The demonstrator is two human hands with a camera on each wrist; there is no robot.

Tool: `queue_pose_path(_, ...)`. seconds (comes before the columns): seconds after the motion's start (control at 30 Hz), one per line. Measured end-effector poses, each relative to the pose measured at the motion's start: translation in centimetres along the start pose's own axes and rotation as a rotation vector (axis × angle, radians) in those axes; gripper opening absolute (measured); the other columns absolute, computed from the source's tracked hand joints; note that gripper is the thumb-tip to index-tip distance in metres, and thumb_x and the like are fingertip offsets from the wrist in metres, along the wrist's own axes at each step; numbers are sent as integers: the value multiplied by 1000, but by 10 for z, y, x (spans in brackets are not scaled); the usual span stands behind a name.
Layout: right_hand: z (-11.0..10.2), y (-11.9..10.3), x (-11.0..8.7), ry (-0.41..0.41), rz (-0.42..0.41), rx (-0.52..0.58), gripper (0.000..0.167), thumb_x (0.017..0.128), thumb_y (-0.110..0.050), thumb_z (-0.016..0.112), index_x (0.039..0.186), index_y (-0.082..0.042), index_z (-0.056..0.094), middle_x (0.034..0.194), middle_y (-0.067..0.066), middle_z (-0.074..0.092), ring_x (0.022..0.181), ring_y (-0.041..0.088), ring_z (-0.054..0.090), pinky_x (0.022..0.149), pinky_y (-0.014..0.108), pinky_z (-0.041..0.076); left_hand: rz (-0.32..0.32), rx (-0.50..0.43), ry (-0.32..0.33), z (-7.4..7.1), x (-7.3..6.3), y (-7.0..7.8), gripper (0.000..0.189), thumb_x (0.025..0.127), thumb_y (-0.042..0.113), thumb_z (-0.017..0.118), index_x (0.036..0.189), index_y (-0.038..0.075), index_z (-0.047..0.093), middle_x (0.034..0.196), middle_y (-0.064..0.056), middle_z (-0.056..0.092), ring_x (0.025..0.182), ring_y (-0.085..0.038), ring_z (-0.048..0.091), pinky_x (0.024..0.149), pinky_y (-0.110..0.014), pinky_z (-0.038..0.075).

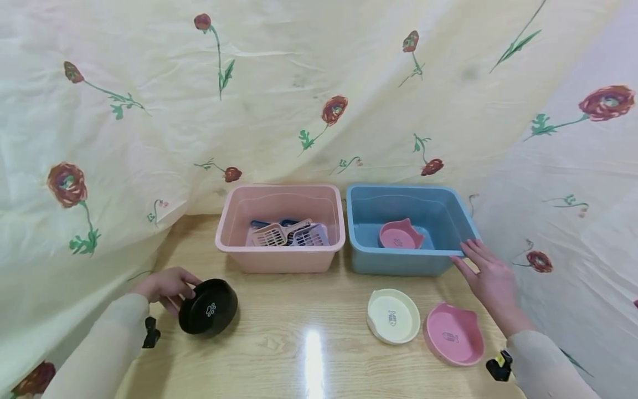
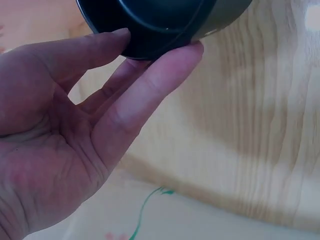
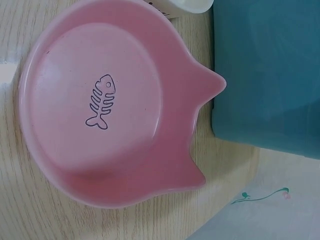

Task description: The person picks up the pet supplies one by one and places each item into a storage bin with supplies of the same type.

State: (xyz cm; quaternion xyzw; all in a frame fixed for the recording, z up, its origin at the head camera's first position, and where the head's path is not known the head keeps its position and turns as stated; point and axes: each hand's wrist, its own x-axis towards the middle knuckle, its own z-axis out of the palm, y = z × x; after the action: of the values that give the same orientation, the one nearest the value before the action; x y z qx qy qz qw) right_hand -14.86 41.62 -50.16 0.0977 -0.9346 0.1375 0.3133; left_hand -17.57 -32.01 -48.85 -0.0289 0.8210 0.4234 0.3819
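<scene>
My left hand (image 1: 171,287) pinches a black pet bowl (image 1: 208,307) by its wall, thumb inside the rim and fingers outside. The bowl is tilted, its paw print showing in the head view; the left wrist view shows the thumb and fingers on the black bowl (image 2: 165,17). On the front right corner of the blue bin (image 1: 399,265) rests my right hand (image 1: 490,280), its fingers fairly straight on the rim. A pink cat-eared bowl (image 1: 401,235) lies inside that bin. Below the right hand, another pink cat-eared bowl (image 3: 100,100) with a fishbone print sits on the table.
A cream cat-eared bowl (image 1: 394,317) stands left of the pink one on the wooden table (image 1: 269,354). The pink bin (image 1: 281,260), holding several litter scoops (image 1: 269,235), is beside the blue bin. Flowered cloth (image 1: 279,111) hangs behind and at both sides.
</scene>
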Motion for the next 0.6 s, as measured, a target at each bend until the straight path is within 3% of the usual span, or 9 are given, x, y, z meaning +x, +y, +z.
queue_pose_path(0.13, 0, 1, 2, 40, -29, 17, 96, 96, -82, 39, 131, 1, 74, 130, 26, 71, 124, 49, 66, 91, 71, 54, 25, -11, -21, -7, -14, 8, 46, 99, -7, 58, 145, -13, 53, 103, -14, 77, 81, -30, 77, 67, -47, 67)
queue_pose_path(0.2, -1, 1, 2, 39, -32, 25, 87, 98, -76, 49, 130, 1, 74, 130, 26, 71, 124, 49, 66, 91, 71, 54, 25, -7, -31, -10, -20, 14, 47, 99, -6, 57, 146, -13, 53, 102, -13, 77, 82, -29, 77, 66, -46, 67)
queue_pose_path(0.3, -3, 1, 0, 38, -28, 35, 82, 99, -72, 54, 131, 1, 74, 130, 27, 70, 125, 50, 65, 91, 72, 54, 17, 5, -42, -16, -27, 24, 46, 100, -6, 57, 146, -10, 55, 103, -13, 77, 83, -30, 77, 67, -45, 67)
queue_pose_path(0.37, -3, 2, 0, 36, -32, 28, 83, 99, -72, 53, 131, 1, 73, 131, 27, 70, 125, 50, 65, 91, 72, 54, 14, 25, -39, -21, -33, 34, 45, 100, -6, 58, 145, -9, 58, 104, -12, 77, 84, -30, 77, 67, -46, 67)
queue_pose_path(0.47, -1, 2, 0, 54, -51, 25, 95, 97, -80, 41, 130, 2, 74, 129, 27, 70, 123, 50, 66, 88, 71, 55, 29, 62, -19, -28, -43, 51, 45, 99, -5, 60, 144, -7, 60, 106, -13, 78, 84, -30, 78, 67, -47, 67)
queue_pose_path(0.6, 0, 1, -1, 50, -53, 26, 94, 97, -79, 42, 130, 3, 74, 129, 28, 70, 122, 50, 66, 87, 71, 55, 41, 123, -25, -36, -56, 81, 46, 100, -4, 61, 146, -6, 58, 108, -17, 79, 85, -29, 78, 66, -45, 67)
